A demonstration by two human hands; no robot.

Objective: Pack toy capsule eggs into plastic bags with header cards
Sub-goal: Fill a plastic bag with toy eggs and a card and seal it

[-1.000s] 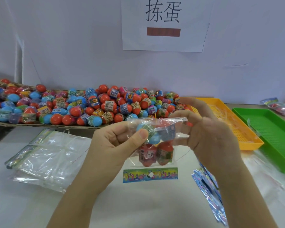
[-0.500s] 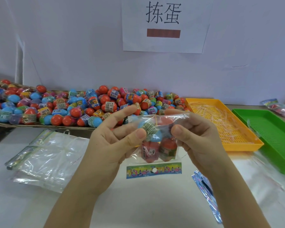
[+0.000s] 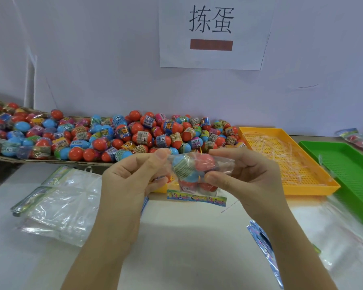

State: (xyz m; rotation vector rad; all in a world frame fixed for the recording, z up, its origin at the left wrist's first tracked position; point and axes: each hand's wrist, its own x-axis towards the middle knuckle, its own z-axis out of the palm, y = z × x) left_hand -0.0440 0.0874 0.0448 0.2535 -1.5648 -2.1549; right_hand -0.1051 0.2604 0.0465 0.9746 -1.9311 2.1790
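Filled bag (image 3: 224, 165): clear, thin, crinkled film, held above the table between both hands, mouth end up and the printed header card (image 3: 196, 198) hanging below; probably turned this way for closing the mouth.
Left hand (image 3: 132, 185): thumb and curled fingers pinch the bag's left edge.
Right hand (image 3: 247, 181): thumb and forefinger pinch its right side, drawing the film taut.
Contents: smooth, glossy capsule eggs, blue and red, with paper bands.
Loose eggs (image 3: 117, 137): heaped on cardboard along the wall, within reach.
Empty bags (image 3: 61, 204): limp stack, left.
Yellow tray (image 3: 310, 190): perforated plastic, holds pale strips.
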